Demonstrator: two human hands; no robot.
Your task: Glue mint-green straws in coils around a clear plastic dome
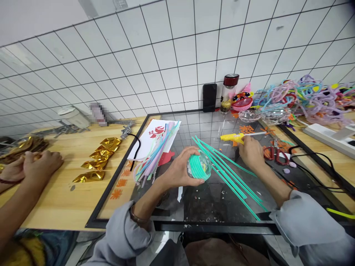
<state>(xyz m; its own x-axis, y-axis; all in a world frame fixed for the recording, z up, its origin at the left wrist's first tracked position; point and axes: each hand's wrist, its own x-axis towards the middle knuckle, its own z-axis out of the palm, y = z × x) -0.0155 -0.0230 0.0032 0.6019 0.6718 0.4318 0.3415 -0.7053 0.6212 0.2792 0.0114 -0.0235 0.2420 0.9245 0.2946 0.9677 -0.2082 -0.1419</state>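
My left hand (179,170) is wrapped round a clear round container (205,164), with rows of mint-green pipe cleaner (196,167) covering part of its side. My right hand (252,152) grips a yellow glue gun (232,138), whose nozzle points left above the glass panel. Between my hands, several loose green pipe cleaners (231,177) lie slanting across the glass. Left of the container, a bundle of pastel pipe cleaners (155,155) rests on a white sheet (146,133) with a red print. Red-handled scissors (280,157) lie just right of my right hand.
A black-framed glass panel (210,207) covers the wooden table. Behind stand a phone (209,97) and a bottle (229,94). Tangled pipe cleaners (310,98), a power strip (330,138) and black cables are right. Left are folded gold pieces (101,155) and another person's hands (39,164).
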